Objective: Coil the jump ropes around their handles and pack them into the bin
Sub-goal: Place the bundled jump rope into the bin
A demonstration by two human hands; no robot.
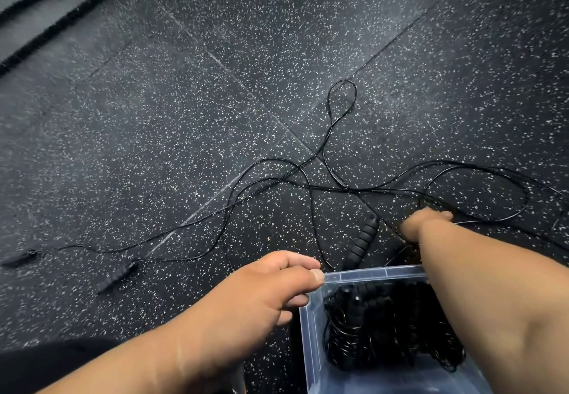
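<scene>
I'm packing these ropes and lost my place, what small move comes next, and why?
Probably close the right hand on the ribbed black foam handle beside it. Thin black jump ropes are uncoiled on the speckled rubber floor, while the left hand grips the clear plastic bin.

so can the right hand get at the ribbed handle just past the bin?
Probably yes. The right hand is already on the floor beside the ribbed handle, beyond the bin, with only thin rope cord around it.

The floor was black rubber matting flecked with white, seams crossing it. Two thick dark ropes lay along the far-left edge.
</scene>
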